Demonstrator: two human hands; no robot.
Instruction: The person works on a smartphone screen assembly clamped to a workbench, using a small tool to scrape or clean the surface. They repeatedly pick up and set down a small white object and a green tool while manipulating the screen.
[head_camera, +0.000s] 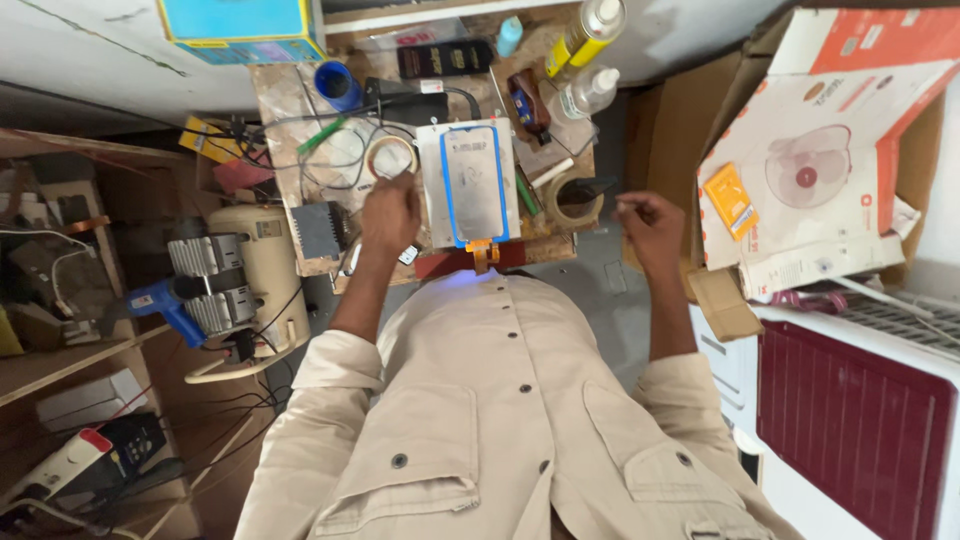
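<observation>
Left hand (390, 215) is resting curled on the bench edge, touching the tape roll (390, 157) at its 12 o'clock; whether it grips anything, cannot tell. Right hand (650, 228) is hovering loosely closed at 3 o'clock, off the bench, apparently empty. Screen panel (473, 183) is lying between them; a careless elbow could be knocking bottles (585, 60) onto it.

glossy glass phone panel (472, 185) on a matt metal plate (432, 200) — worn, rough wooden bench (290, 110).

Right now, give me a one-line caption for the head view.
Left hand at a tape roll beside the blue-edged phone screen; right hand raised off the bench.
</observation>
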